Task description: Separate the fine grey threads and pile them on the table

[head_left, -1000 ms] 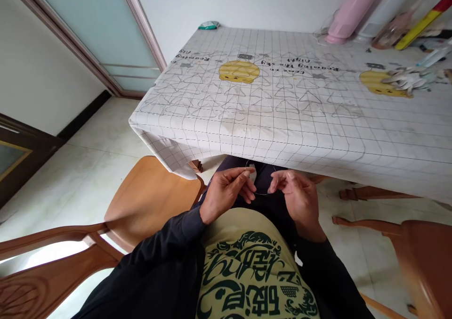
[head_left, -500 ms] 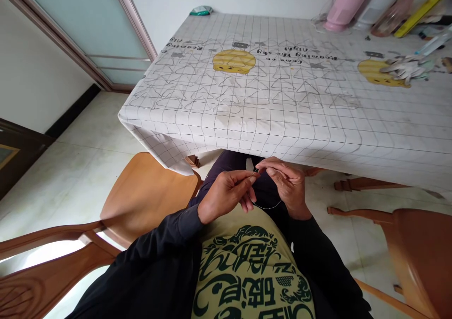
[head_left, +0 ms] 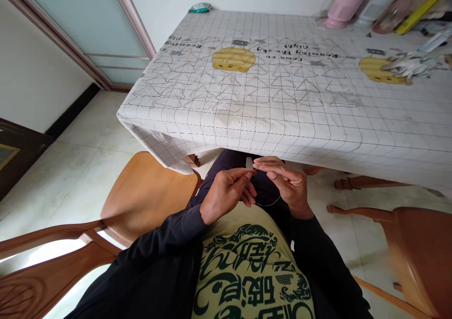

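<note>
"By the table (head_left: 247,121), what had changed?"
"The right hand (head_left: 291,184) had drawn nearer the left hand (head_left: 228,192); its grip I couldn't tell. The left pinched the wire (head_left: 269,205), looped between them."

The premises appear to be a home, likely its dining area: a checked tablecloth (head_left: 226,126) printed with yellow cartoon bears (head_left: 233,58), household wooden chairs (head_left: 151,192) alongside, pale floor tiles (head_left: 92,126), and a framed glass door (head_left: 81,22).

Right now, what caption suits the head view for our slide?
Left hand pinches a thin wire curving toward right hand near a gridded tablecloth.
</note>
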A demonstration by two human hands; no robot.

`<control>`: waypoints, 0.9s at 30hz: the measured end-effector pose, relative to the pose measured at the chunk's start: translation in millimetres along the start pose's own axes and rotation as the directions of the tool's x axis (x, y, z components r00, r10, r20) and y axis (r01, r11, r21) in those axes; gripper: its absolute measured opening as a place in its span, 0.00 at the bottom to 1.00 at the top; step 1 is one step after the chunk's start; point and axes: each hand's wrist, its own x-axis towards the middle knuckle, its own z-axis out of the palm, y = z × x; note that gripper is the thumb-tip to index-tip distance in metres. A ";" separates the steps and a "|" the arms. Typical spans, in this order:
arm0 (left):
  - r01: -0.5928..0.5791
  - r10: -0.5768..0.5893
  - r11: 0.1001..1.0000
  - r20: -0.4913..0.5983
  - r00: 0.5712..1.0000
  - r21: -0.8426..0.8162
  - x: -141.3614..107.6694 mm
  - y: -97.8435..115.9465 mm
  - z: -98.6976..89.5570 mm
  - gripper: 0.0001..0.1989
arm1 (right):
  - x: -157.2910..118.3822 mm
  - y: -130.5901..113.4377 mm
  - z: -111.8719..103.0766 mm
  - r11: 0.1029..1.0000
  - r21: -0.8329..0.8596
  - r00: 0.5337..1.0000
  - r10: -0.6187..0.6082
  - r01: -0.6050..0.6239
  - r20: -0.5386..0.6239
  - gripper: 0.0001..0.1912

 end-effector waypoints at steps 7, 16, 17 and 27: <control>0.011 -0.011 1.000 0.058 0.998 -0.010 -4.8 1.0 -1.1 0.24 | -0.3 2.1 -1.6 0.999 -0.006 0.999 0.036 -0.036 -0.010 0.09; 0.063 -0.064 0.996 -0.010 0.998 -0.067 -0.8 1.6 2.5 0.21 | -1.4 -4.8 -1.5 0.997 -0.051 0.995 0.068 -0.065 0.067 0.11; 0.067 -0.069 0.994 -0.018 0.997 -0.089 -0.5 1.7 3.4 0.20 | -1.1 -5.9 -2.0 0.996 -0.067 0.995 0.069 -0.064 0.076 0.11; -0.096 0.082 0.992 -0.161 0.983 -0.080 -5.7 -1.5 9.6 0.25 | -5.3 -7.9 -0.2 0.993 -0.110 0.998 0.050 -0.046 0.028 0.12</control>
